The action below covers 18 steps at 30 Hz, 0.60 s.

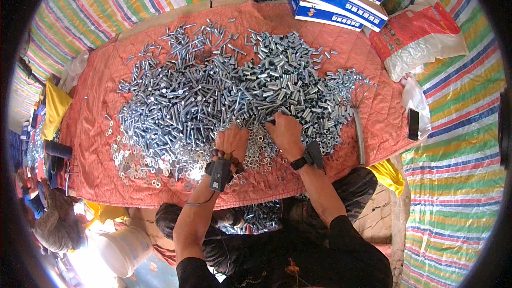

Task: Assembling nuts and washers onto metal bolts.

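A broad heap of bolts (176,93) and metal sleeves (290,77) covers the middle of the red quilted cloth. My left hand (231,141) is closed at the heap's near edge, beside loose washers (261,146). Its fingertips point away from me, and what they grip is hidden. Just to the right, my right hand (286,134) is curled with thumb and fingers drawn together at the sleeves. Anything between those fingers is too small to make out. The two hands are a short gap apart. More flat washers (141,162) lie at the near left.
Small nuts (349,82) spread at the heap's right. A grey tube-like handle (359,136) and a phone (413,125) lie on the cloth (384,112). Blue-white boxes (341,8) and a red-white bag (421,34) stand far right. Another person (56,221) sits left, near a white bucket (124,250).
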Each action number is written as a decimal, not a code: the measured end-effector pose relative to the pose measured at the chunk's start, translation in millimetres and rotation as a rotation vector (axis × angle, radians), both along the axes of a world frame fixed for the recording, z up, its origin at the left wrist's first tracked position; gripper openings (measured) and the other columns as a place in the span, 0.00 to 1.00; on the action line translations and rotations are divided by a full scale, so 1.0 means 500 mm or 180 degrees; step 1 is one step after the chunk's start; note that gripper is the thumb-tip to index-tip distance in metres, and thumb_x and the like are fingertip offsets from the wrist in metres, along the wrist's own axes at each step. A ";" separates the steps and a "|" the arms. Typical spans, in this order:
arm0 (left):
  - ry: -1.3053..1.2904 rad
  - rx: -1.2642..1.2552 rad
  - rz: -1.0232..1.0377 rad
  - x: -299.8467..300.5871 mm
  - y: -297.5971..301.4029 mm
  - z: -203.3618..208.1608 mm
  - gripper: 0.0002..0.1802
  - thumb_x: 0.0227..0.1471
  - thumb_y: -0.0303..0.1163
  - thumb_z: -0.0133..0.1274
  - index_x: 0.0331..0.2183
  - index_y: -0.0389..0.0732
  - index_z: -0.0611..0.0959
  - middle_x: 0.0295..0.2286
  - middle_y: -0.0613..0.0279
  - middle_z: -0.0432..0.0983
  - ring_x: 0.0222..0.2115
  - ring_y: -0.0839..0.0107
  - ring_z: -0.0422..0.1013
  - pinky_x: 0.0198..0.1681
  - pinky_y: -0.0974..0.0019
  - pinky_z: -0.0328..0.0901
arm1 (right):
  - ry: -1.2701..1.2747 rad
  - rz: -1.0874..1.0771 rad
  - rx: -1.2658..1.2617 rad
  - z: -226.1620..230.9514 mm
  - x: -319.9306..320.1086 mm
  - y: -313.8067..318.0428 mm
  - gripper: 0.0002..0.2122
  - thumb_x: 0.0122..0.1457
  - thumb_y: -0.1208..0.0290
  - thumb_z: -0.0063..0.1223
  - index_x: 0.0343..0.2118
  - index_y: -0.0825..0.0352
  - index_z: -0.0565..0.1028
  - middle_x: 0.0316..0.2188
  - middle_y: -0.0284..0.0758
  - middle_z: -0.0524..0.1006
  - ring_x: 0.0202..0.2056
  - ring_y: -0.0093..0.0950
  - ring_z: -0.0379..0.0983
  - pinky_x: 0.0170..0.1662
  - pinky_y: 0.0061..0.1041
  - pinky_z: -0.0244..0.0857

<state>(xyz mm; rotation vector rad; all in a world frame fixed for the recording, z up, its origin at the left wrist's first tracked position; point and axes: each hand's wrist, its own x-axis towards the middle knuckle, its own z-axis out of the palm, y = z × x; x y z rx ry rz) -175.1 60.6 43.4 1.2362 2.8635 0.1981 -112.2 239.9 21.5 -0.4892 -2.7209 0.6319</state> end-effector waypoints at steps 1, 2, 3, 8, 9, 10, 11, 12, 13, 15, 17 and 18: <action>0.0079 -0.0162 -0.0058 -0.004 0.004 -0.001 0.06 0.50 0.29 0.54 0.29 0.39 0.84 0.28 0.51 0.75 0.28 0.56 0.78 0.28 0.58 0.72 | -0.0093 -0.0028 -0.0022 0.002 -0.002 -0.001 0.13 0.50 0.63 0.66 0.26 0.69 0.77 0.23 0.47 0.79 0.27 0.48 0.78 0.29 0.45 0.70; 0.0159 -0.0325 -0.0113 -0.008 0.009 -0.001 0.06 0.50 0.29 0.54 0.28 0.39 0.84 0.29 0.52 0.76 0.29 0.57 0.78 0.29 0.59 0.73 | -0.0044 -0.0029 -0.0106 0.004 -0.003 0.001 0.13 0.50 0.63 0.66 0.27 0.69 0.77 0.24 0.47 0.79 0.28 0.48 0.78 0.30 0.44 0.70; 0.0175 -0.0486 -0.0121 -0.011 0.018 -0.005 0.07 0.50 0.29 0.53 0.27 0.38 0.85 0.30 0.53 0.76 0.30 0.57 0.78 0.31 0.61 0.74 | 0.0002 -0.0029 -0.0201 0.005 -0.001 0.003 0.13 0.49 0.62 0.67 0.28 0.68 0.78 0.25 0.47 0.79 0.29 0.48 0.78 0.31 0.44 0.71; 0.0118 0.0685 0.0073 -0.006 -0.019 -0.005 0.05 0.47 0.26 0.56 0.30 0.42 0.85 0.28 0.56 0.74 0.29 0.56 0.76 0.28 0.56 0.72 | 0.0561 0.0236 -0.1580 0.009 0.041 0.016 0.15 0.48 0.63 0.68 0.31 0.71 0.80 0.26 0.44 0.80 0.28 0.38 0.79 0.31 0.37 0.70; 0.0017 0.1183 0.0111 -0.004 -0.031 -0.001 0.06 0.46 0.25 0.57 0.31 0.42 0.85 0.27 0.56 0.74 0.28 0.56 0.76 0.29 0.56 0.72 | 0.0329 0.0218 -0.2277 0.013 0.050 0.018 0.13 0.53 0.65 0.65 0.32 0.71 0.79 0.26 0.38 0.80 0.27 0.28 0.78 0.29 0.30 0.69; -0.0083 0.1681 0.0149 0.001 -0.039 0.001 0.08 0.45 0.24 0.57 0.31 0.43 0.85 0.26 0.57 0.73 0.28 0.56 0.76 0.29 0.56 0.72 | 0.0331 0.0237 -0.3017 0.016 0.058 0.017 0.12 0.54 0.66 0.64 0.33 0.71 0.79 0.26 0.36 0.80 0.27 0.26 0.77 0.29 0.28 0.69; -0.0161 0.1910 0.0284 0.012 -0.044 -0.006 0.07 0.47 0.23 0.60 0.33 0.40 0.85 0.26 0.60 0.77 0.26 0.64 0.76 0.27 0.62 0.70 | 0.0331 0.0256 -0.3756 0.020 0.069 0.015 0.11 0.56 0.66 0.63 0.34 0.70 0.79 0.27 0.34 0.80 0.28 0.24 0.77 0.29 0.26 0.68; -0.0719 0.2205 0.0558 0.030 -0.051 -0.003 0.06 0.49 0.24 0.60 0.33 0.38 0.86 0.27 0.59 0.78 0.27 0.67 0.76 0.28 0.64 0.70 | 0.0325 0.0283 -0.4502 0.027 0.079 0.009 0.10 0.58 0.67 0.62 0.35 0.70 0.78 0.27 0.32 0.80 0.28 0.22 0.76 0.29 0.24 0.68; -0.1304 0.2494 0.0827 0.055 -0.050 0.003 0.06 0.50 0.25 0.60 0.33 0.37 0.86 0.27 0.59 0.79 0.27 0.69 0.76 0.29 0.66 0.70 | 0.0460 0.0259 -0.4944 0.039 0.093 -0.004 0.05 0.62 0.73 0.57 0.39 0.66 0.76 0.28 0.32 0.79 0.26 0.20 0.74 0.25 0.20 0.63; -0.2715 0.2545 0.1501 0.100 -0.028 0.060 0.07 0.55 0.25 0.59 0.36 0.33 0.85 0.30 0.60 0.82 0.30 0.77 0.77 0.34 0.72 0.70 | 0.0555 0.0283 -0.5185 0.050 0.117 -0.011 0.09 0.62 0.72 0.59 0.42 0.68 0.75 0.31 0.32 0.79 0.28 0.22 0.76 0.28 0.20 0.67; -0.3281 0.3553 0.1397 0.143 -0.032 0.040 0.07 0.55 0.24 0.59 0.37 0.34 0.85 0.30 0.62 0.82 0.30 0.76 0.77 0.34 0.71 0.71 | 0.0633 0.0439 -0.5366 0.063 0.135 -0.034 0.14 0.62 0.72 0.58 0.49 0.70 0.73 0.36 0.33 0.80 0.32 0.22 0.77 0.32 0.19 0.70; -0.3545 0.4066 0.1331 0.164 -0.038 0.023 0.06 0.56 0.24 0.58 0.37 0.34 0.85 0.30 0.62 0.82 0.30 0.75 0.77 0.35 0.70 0.71 | 0.0775 0.0450 -0.5383 0.072 0.141 -0.050 0.15 0.63 0.72 0.58 0.50 0.70 0.72 0.36 0.33 0.80 0.32 0.22 0.78 0.34 0.20 0.70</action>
